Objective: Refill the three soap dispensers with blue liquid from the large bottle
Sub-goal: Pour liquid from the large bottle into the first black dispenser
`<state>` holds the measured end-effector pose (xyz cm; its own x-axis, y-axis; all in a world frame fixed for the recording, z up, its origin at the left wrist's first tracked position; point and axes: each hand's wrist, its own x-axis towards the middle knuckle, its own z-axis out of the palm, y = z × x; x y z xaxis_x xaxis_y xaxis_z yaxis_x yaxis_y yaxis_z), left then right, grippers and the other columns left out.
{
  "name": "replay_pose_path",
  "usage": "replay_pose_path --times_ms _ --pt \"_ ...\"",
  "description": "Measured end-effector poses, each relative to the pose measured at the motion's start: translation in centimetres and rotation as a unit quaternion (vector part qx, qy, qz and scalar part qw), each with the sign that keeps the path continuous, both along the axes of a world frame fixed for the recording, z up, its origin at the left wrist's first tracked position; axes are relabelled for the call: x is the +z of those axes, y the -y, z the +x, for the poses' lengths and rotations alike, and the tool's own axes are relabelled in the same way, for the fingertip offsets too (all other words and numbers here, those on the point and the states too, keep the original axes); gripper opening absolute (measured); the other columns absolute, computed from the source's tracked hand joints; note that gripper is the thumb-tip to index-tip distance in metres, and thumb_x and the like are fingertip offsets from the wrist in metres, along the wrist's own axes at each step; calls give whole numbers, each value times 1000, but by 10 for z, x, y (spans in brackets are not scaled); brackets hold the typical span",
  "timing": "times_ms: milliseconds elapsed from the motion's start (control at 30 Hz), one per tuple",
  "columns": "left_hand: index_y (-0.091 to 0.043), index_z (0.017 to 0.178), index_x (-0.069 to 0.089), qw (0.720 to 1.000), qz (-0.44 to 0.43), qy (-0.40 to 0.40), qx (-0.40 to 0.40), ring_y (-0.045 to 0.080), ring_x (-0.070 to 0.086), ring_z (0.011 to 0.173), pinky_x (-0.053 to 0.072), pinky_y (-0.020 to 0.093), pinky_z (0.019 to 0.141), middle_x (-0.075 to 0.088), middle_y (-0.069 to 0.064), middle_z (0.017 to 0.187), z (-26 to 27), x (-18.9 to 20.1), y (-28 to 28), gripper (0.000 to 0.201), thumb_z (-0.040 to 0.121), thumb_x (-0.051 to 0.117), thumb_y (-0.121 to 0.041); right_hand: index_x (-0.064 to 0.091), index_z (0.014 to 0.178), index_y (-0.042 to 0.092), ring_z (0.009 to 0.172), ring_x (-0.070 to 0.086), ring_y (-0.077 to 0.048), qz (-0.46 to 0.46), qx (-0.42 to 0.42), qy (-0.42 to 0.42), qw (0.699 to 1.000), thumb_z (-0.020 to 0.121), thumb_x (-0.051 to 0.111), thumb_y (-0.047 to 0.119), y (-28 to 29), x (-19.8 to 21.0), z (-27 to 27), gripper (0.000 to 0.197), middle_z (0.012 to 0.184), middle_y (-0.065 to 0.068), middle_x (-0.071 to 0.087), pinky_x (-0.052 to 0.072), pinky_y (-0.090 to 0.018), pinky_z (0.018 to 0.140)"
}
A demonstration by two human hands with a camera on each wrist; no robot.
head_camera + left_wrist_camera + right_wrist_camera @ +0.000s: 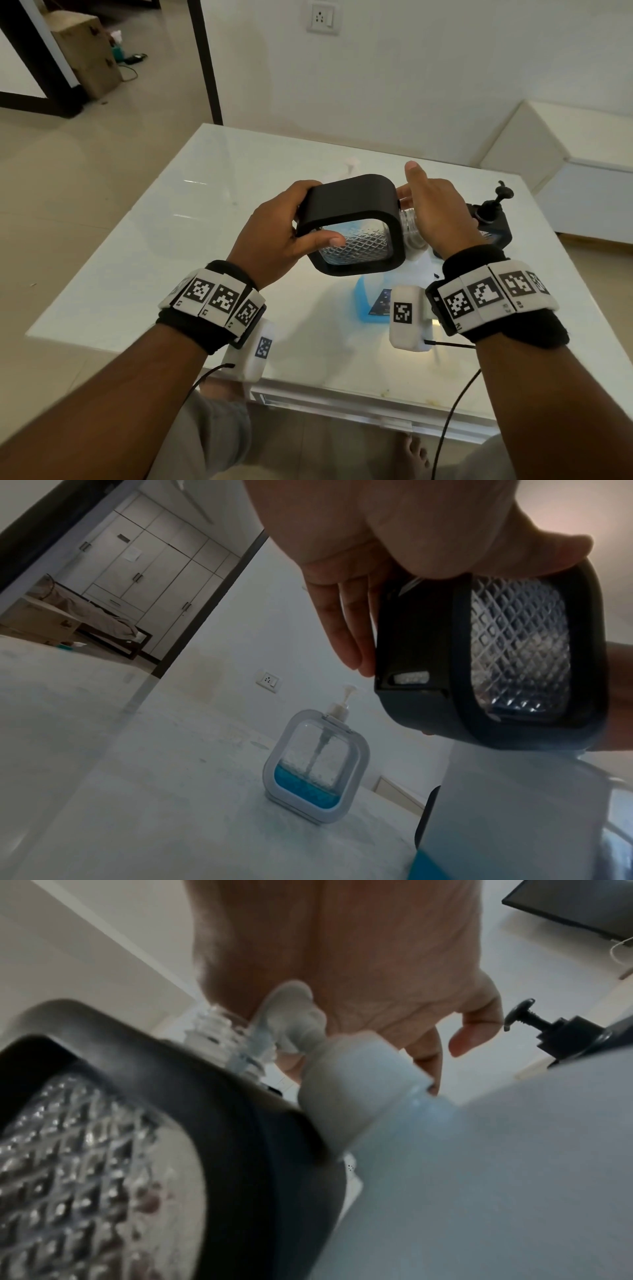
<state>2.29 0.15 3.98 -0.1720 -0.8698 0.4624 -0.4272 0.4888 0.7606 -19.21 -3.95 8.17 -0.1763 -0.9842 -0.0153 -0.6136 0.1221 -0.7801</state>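
My left hand grips a black-framed soap dispenser with a clear diamond-patterned body, held above the table and tipped on its side. Its bare threaded neck points right and carries no pump. My right hand hovers at that neck with the thumb raised and the fingers loosely curled, holding nothing. Right below stands the large bottle of blue liquid, its white cap on. A white-framed dispenser, partly filled with blue, stands farther back. A second black dispenser with its pump stands to the right.
The white glossy table stands against a wall with a socket. A low white bench is off to the right. Thin black cables hang from my wrists over the table's near edge.
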Motion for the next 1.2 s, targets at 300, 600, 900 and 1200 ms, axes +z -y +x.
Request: replay_pose_path --times_ms 300,600,900,1200 --pt "-31 118 45 1000 -5 1 1 9 60 91 54 24 71 58 -23 101 -1 1 -1 69 69 55 -79 67 70 26 98 62 -21 11 8 22 1000 92 28 64 1 2 -1 58 81 11 67 32 -58 106" --pt "-27 118 46 1000 2 2 -1 11 61 92 54 21 70 58 -20 101 0 0 1 66 70 62 -70 67 70 27 96 62 -21 -6 -1 -2 1000 83 21 66 1 2 0 62 83 9 69 34 -58 104" --pt "-21 123 50 1000 7 0 -5 13 62 93 56 31 72 60 -16 103 1 2 0 79 69 55 -79 67 69 26 96 62 -19 -10 -3 21 1000 87 26 62 1 -2 -1 57 79 11 69 33 -57 104" --pt "-22 122 49 1000 -3 2 -8 13 62 93 55 23 70 60 -14 102 0 2 1 77 70 54 -78 67 70 26 97 62 -21 21 6 14 1000 96 26 57 5 3 -3 57 80 9 68 30 -59 108"
